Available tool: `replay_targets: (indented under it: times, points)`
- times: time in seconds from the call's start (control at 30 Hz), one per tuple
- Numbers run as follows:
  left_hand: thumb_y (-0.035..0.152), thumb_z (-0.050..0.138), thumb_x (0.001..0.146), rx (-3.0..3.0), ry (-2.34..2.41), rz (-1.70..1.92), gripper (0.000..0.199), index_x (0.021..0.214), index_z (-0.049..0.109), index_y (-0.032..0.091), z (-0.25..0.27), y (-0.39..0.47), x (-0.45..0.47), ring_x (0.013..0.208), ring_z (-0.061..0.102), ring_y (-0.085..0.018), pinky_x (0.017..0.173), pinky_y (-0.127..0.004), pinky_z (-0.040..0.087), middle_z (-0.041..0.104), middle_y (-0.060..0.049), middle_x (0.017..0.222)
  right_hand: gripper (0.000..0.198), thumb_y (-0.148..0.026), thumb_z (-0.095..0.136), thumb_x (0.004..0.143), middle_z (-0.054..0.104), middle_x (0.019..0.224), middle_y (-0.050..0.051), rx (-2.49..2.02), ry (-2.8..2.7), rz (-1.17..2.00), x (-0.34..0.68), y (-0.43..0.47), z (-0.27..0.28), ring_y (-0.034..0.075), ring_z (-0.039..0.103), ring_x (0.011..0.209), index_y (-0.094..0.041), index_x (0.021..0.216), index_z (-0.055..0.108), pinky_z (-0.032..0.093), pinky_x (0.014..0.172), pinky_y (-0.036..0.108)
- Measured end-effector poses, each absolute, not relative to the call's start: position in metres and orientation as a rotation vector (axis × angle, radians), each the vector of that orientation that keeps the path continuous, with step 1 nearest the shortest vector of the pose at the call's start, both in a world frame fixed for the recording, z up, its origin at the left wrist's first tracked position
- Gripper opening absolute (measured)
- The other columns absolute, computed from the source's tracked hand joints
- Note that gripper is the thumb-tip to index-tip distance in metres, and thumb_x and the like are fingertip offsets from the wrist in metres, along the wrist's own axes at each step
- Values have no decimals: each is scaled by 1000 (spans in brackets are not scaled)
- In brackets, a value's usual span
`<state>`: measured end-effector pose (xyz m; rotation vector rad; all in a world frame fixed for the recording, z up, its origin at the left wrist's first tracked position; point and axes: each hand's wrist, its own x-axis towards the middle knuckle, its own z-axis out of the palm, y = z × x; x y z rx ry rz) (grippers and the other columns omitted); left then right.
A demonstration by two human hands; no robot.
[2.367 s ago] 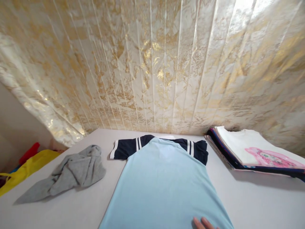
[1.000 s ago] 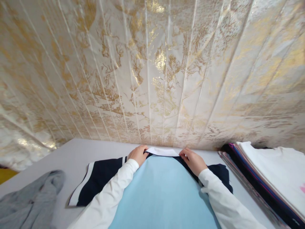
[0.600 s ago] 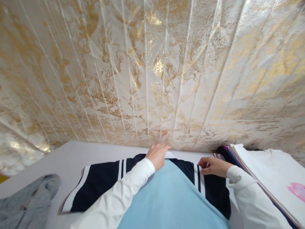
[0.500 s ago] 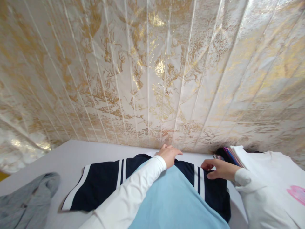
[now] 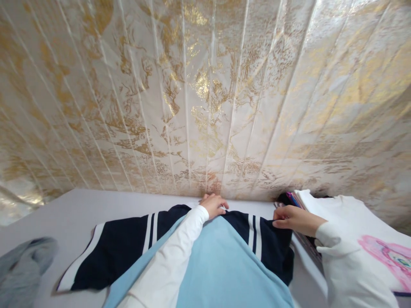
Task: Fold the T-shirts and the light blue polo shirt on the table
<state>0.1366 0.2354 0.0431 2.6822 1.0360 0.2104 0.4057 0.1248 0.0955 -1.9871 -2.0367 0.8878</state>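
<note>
A light blue T-shirt (image 5: pixel 221 265) with navy sleeves and white stripes lies spread out, its neck end away from me. My left hand (image 5: pixel 212 206) is at the collar, fingers curled over it and thumb close to them; the collar under the hand is hidden. At the upper edge of the right-hand navy sleeve (image 5: pixel 276 246), my right hand (image 5: pixel 293 219) pinches the cloth between thumb and fingers. The left-hand navy sleeve (image 5: pixel 111 250) lies flat, untouched. My left forearm crosses over the body of the T-shirt.
A grey garment (image 5: pixel 24 271) lies at the lower left. Beside my right arm is a stack of folded clothes, with a white T-shirt (image 5: pixel 349 218) with a pink print on top. Behind the white surface (image 5: pixel 90 205) hangs a gold-patterned curtain (image 5: pixel 199 107).
The view has turned slightly right, so things sit further left. My right hand has shifted outward along the sleeve's edge; that sleeve looks straighter. My left hand stays at the collar.
</note>
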Motion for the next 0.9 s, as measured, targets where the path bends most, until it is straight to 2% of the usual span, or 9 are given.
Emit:
replay_targets:
  times: [0.1, 0.23, 0.4, 0.5, 0.6, 0.67, 0.77, 0.83, 0.9]
  points:
    - [31, 56, 91, 2691, 1086, 271, 23, 107, 59, 15, 41, 236, 138, 103, 56, -22, 90, -46, 44, 59, -7, 111, 30, -49, 58, 71, 65, 77, 2, -1792, -2070, 912, 393, 109, 119, 20, 58, 79, -20, 64, 58, 43, 73, 27]
    - [31, 54, 92, 2695, 1200, 364, 23, 108, 58, 15, 41, 235, 141, 104, 56, -22, 90, -45, 45, 58, -7, 113, 38, -57, 56, 72, 55, 59, -1, -1833, -2034, 776, 393, 100, 131, 17, 54, 63, -22, 60, 51, 39, 57, 25]
    - [32, 54, 91, 2707, 1339, 414, 24, 107, 59, 16, 37, 228, 148, 105, 55, -23, 92, -46, 43, 58, -7, 114, 15, -37, 64, 66, 62, 62, 3, -2428, -1857, 357, 426, 117, 101, 22, 59, 65, -23, 60, 61, 42, 62, 32]
    - [33, 54, 91, 2714, 1391, 420, 23, 106, 59, 16, 33, 225, 151, 106, 54, -23, 93, -46, 42, 58, -7, 114, 11, -33, 66, 62, 63, 61, 3, -2474, -1845, 399, 435, 120, 87, 23, 60, 65, -24, 58, 63, 44, 60, 34]
    - [33, 55, 91, 2720, 1433, 420, 24, 106, 59, 16, 30, 224, 152, 107, 54, -23, 93, -47, 42, 57, -7, 115, 19, -41, 65, 62, 64, 62, 3, -2454, -1843, 571, 429, 112, 88, 22, 60, 54, -24, 72, 67, 44, 49, 32]
    - [33, 55, 91, 2734, 1433, 416, 24, 106, 59, 16, 30, 224, 152, 107, 54, -23, 92, -46, 42, 57, -7, 115, 30, -39, 65, 59, 66, 68, 4, -2370, -1848, 723, 422, 102, 97, 23, 63, 61, -24, 85, 67, 48, 53, 32]
    - [33, 55, 91, 2760, 1429, 416, 24, 107, 59, 15, 30, 223, 152, 106, 54, -23, 92, -46, 43, 57, -7, 114, 34, -33, 63, 58, 68, 91, 7, -2109, -1881, 738, 417, 89, 112, 26, 63, 94, -24, 91, 61, 50, 75, 31]
    - [32, 55, 91, 2770, 1431, 422, 23, 107, 59, 15, 30, 222, 153, 106, 54, -23, 92, -46, 43, 57, -7, 114, 28, -34, 56, 65, 66, 96, 7, -2036, -1835, 630, 419, 83, 118, 24, 64, 90, -25, 91, 55, 50, 68, 29]
    - [33, 55, 91, 2779, 1420, 427, 23, 106, 59, 15, 29, 221, 154, 106, 54, -23, 92, -46, 42, 57, -7, 114, 20, -33, 50, 70, 64, 79, 5, -2157, -1718, 537, 425, 79, 119, 22, 62, 65, -26, 89, 49, 46, 48, 28]
